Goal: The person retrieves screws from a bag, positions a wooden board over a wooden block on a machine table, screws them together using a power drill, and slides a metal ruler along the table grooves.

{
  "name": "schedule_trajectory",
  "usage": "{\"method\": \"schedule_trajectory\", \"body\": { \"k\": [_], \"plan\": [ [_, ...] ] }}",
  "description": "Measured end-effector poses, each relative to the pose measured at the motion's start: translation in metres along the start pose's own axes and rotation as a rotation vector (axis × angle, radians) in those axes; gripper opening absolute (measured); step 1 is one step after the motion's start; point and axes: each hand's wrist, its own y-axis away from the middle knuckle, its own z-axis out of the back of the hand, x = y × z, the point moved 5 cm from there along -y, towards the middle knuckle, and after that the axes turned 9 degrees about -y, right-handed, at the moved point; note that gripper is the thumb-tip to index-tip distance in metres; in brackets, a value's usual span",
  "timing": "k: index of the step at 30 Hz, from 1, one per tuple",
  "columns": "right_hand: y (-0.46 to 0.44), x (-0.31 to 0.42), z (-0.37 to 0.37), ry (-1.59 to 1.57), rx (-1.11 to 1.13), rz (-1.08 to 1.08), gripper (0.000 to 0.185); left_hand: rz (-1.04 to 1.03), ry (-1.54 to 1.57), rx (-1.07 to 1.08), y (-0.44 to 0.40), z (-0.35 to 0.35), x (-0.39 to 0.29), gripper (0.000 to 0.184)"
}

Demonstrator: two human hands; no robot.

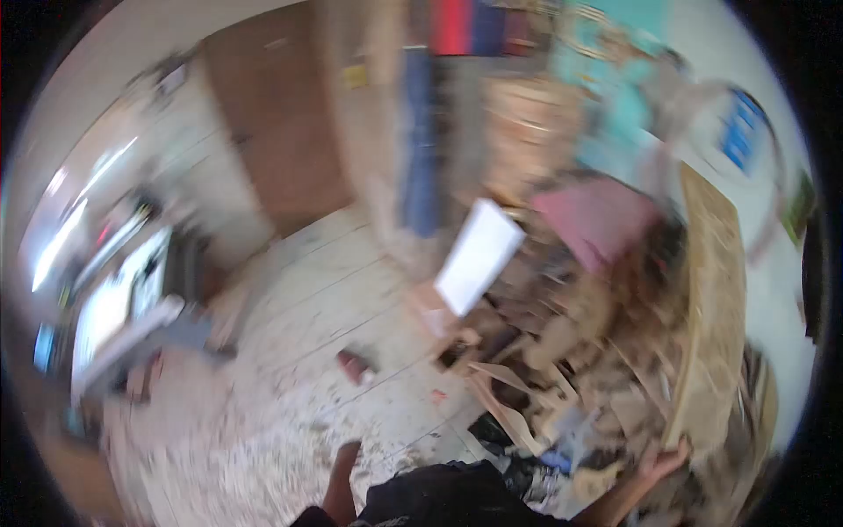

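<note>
The pale tiled floor (pixel 294 312) spreads through the middle and left, strewn with debris, and gives the widest room for moving. On the right lies a heap of wood scraps (pixel 571 329), its jagged edges crowding the space beside the body. A brown door (pixel 279 114) stands in the far wall, and a machine (pixel 123 294), badly blurred, is at the far left.

The long wooden panel (pixel 713 307) rises steeply over the right side of the heap, close to the pale wall (pixel 768 211). Its lower end is in the right hand (pixel 665 460), whose fingers look closed on the edge. The step in hand seems to be handling this panel; shifting it would call for a firm grip and a watch on its top end near the wall.

A pink sheet (pixel 601 215) and a smaller white board (pixel 479 257) lie at the heap's far side. The left hand (pixel 348 453) hangs low over the floor, apart from the panel; its finger opening cannot be told. A small reddish-brown object (pixel 354 366) lies on the tiles ahead.
</note>
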Motion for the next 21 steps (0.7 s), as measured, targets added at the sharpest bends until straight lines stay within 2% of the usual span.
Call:
{"method": "schedule_trajectory", "body": {
  "k": [3, 4, 5, 6, 7, 8, 9, 10, 11, 13, 14, 16, 17, 18, 19, 20, 21],
  "plan": [
    [0.016, -0.074, -0.038, 0.163, 0.088, 0.075, 0.052, -0.076, 0.211, 0.015, 0.034, 0.036, -0.049, 0.052],
    [0.019, -0.100, -0.053, 0.233, 0.166, 0.111, 0.053, -0.170, 0.272, 0.067, 0.057, 0.049, -0.070, 0.052],
    [0.033, -0.118, -0.089, 0.344, 0.277, 0.161, 0.054, -0.283, 0.314, 0.121, 0.073, 0.060, -0.088, 0.051],
    [0.058, -0.127, -0.142, 0.446, 0.383, 0.222, 0.055, -0.319, 0.289, 0.109, 0.071, 0.071, -0.093, 0.052],
    [0.095, -0.132, -0.201, 0.468, 0.580, 0.389, 0.055, -0.353, 0.255, 0.106, 0.069, 0.081, -0.100, 0.052],
    [0.120, -0.144, -0.234, 0.468, 0.692, 0.474, 0.055, -0.352, 0.286, 0.080, 0.075, 0.095, -0.108, 0.052],
    [0.145, -0.157, -0.267, 0.458, 0.804, 0.557, 0.055, -0.328, 0.457, 0.112, 0.096, 0.107, -0.123, 0.053],
    [0.159, -0.197, -0.276, 0.426, 0.863, 0.409, 0.052, -0.306, 0.626, 0.148, 0.114, 0.117, -0.133, 0.054],
    [0.190, -0.213, -0.308, 0.370, 0.965, 0.342, 0.051, -0.307, 0.655, 0.121, 0.123, 0.129, -0.136, 0.054],
    [0.267, -0.233, -0.374, 0.285, 1.192, 0.227, 0.048, -0.327, 0.830, 0.175, 0.134, 0.154, -0.146, 0.058],
    [0.315, -0.237, -0.407, 0.253, 1.321, 0.178, 0.046, -0.254, 0.897, 0.152, 0.139, 0.167, -0.150, 0.060],
    [0.369, -0.303, -0.422, 0.270, 1.439, -0.101, 0.039, -0.325, 1.039, 0.191, 0.146, 0.198, -0.151, 0.068],
    [0.395, -0.345, -0.419, 0.271, 1.429, -0.282, 0.035, -0.332, 1.113, 0.206, 0.150, 0.215, -0.154, 0.071],
    [0.431, -0.345, -0.446, 0.252, 1.442, -0.298, 0.035, -0.334, 1.119, 0.179, 0.150, 0.234, -0.154, 0.071],
    [0.488, -0.339, -0.478, 0.072, 1.197, -1.047, 0.034, -0.327, 1.238, 0.196, 0.148, 0.251, -0.154, 0.072],
    [0.546, -0.335, -0.492, -0.117, 0.814, -1.744, 0.033, -0.321, 1.353, 0.213, 0.144, 0.270, -0.152, 0.073],
    [0.574, -0.345, -0.505, -0.124, 0.815, -1.768, 0.033, -0.320, 1.353, 0.187, 0.139, 0.288, -0.148, 0.073]
  ]
}}
